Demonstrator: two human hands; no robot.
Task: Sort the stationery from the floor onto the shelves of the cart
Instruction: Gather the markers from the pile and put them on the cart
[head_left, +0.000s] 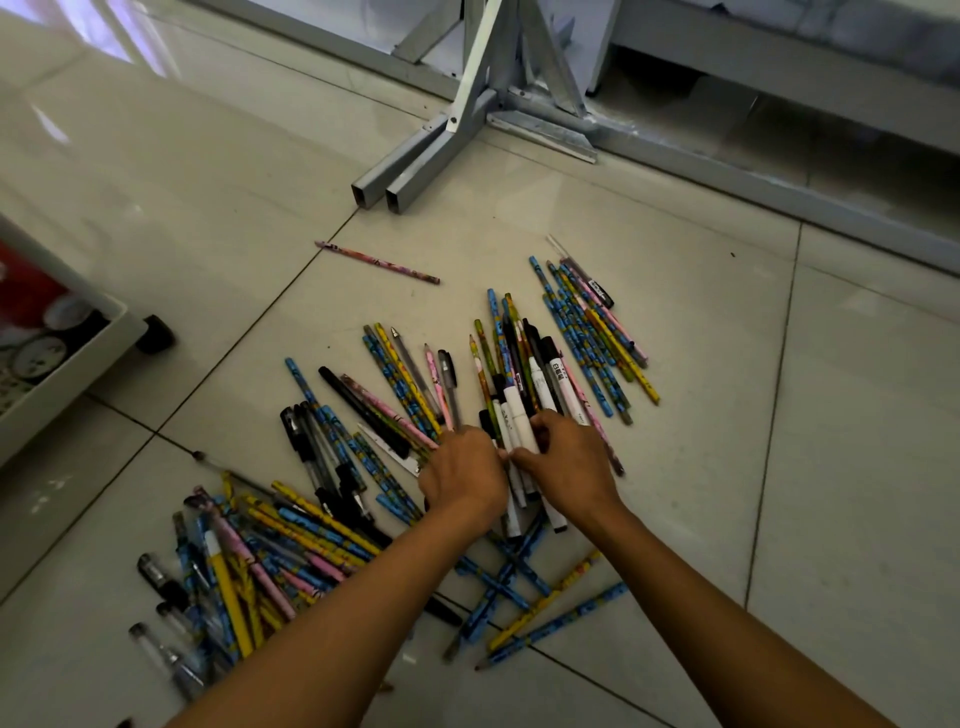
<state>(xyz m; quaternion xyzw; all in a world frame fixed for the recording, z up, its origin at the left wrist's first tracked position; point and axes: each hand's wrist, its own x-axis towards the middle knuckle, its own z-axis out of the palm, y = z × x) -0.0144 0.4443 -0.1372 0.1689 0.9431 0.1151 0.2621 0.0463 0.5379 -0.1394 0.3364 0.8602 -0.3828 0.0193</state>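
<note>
A wide spread of pencils and pens (405, 384) covers the tiled floor: blue, yellow and pink patterned pencils, black gel pens, and white markers with black caps. My left hand (462, 475) and my right hand (569, 462) meet in the middle of the spread, both closed around a bundle of white markers (517, 415) that sticks out past my fingers. A separate heap of pencils and clear pens (234, 561) lies at the lower left. One pink pencil (378, 262) rests alone further off. The white cart (62, 374) shows at the left edge.
Grey metal frame legs (415, 161) stand on the floor beyond the pile, with a long metal rail (779, 192) running to the right. The cart's black wheel (155, 334) sits near the left. Bare tile lies to the right of the pencils.
</note>
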